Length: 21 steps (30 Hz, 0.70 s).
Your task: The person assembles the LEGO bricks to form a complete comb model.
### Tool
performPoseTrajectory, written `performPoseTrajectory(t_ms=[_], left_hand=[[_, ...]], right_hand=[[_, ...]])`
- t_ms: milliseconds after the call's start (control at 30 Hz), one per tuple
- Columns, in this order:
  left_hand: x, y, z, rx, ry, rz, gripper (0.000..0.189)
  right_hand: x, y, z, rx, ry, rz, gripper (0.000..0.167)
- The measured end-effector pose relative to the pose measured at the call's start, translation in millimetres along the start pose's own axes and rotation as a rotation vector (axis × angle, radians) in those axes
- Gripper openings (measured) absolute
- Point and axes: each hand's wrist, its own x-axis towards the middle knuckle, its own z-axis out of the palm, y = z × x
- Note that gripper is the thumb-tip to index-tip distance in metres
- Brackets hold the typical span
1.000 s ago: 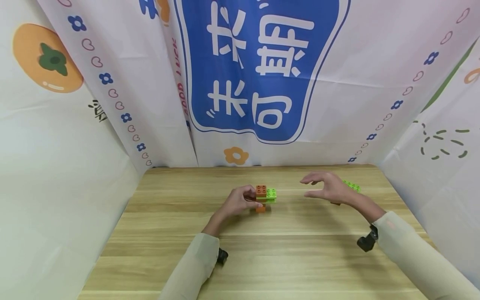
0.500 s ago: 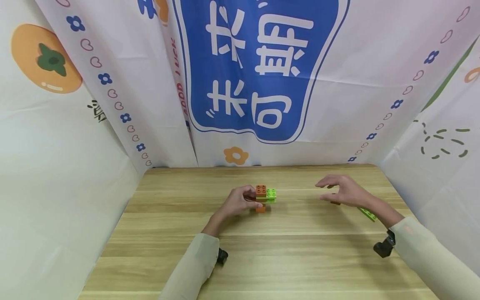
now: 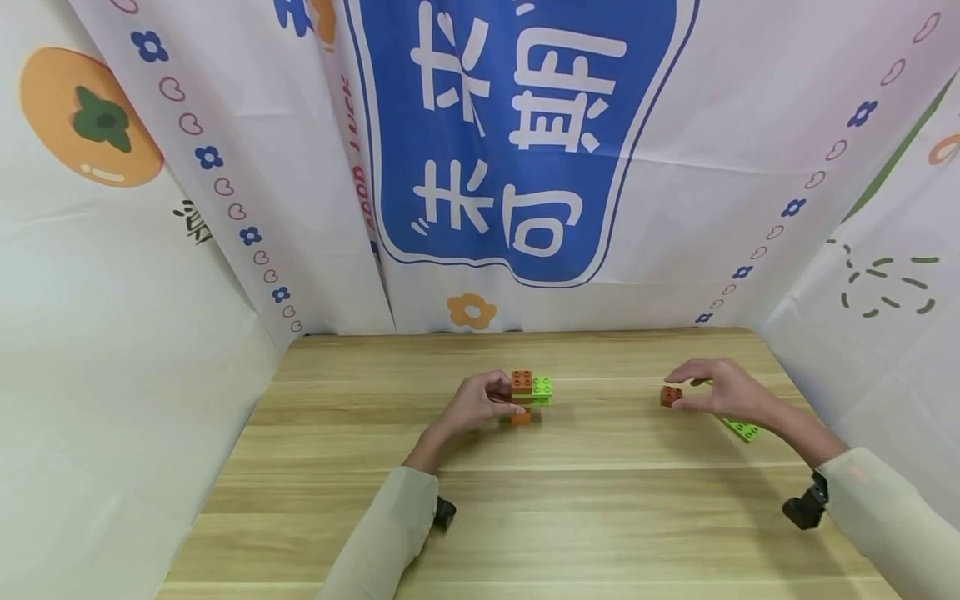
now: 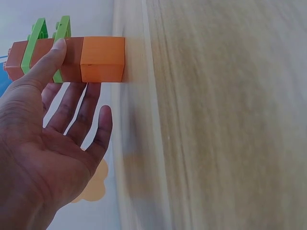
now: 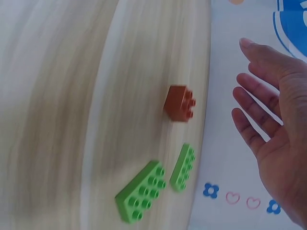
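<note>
Two jobs overlap: the left grip (image 3: 474, 403) pinches the upright stack (image 3: 522, 390), while the right grip (image 3: 729, 392), fingers apart, hangs near the brown brick (image 3: 670, 396) right of the stack, apparently a pick-up calling for a centred pinch.

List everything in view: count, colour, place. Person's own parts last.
Upright stack of studded plastic bricks and plates: one; reddish-brown, green, orange at the bottom; in the left hand.
Loose studded plastic brick: one; reddish-brown; on the table near the right hand.
Loose flat studded plastic plates: two; light green; on the table near the loose brick.
Wood-grain table: one; light brown; beneath the bricks.
Printed cloth backdrop: sheet count unclear; mainly white, large blue panel; behind and beside the table.
Small wrist-worn devices: two; black; one per wrist.
Sleeves: two; pale beige; on the forearms.
Left hand: one; gripping the stack.
Right hand: one; beside the loose brick.
</note>
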Motion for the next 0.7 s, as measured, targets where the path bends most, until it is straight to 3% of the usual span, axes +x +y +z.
performPoseTrajectory(t_ms=[233,700], left_hand=[[-0.2,0.6,-0.3,-0.001,0.0,-0.009,0.03],[-2.1,2.5,-1.2,-0.018,0.0,-0.003,0.029]], right_hand=[[-17.6,13,-6,-0.017,0.012,-0.011,0.035],[-41.1,31,-16,-0.022,-0.067,0.055,0.046]])
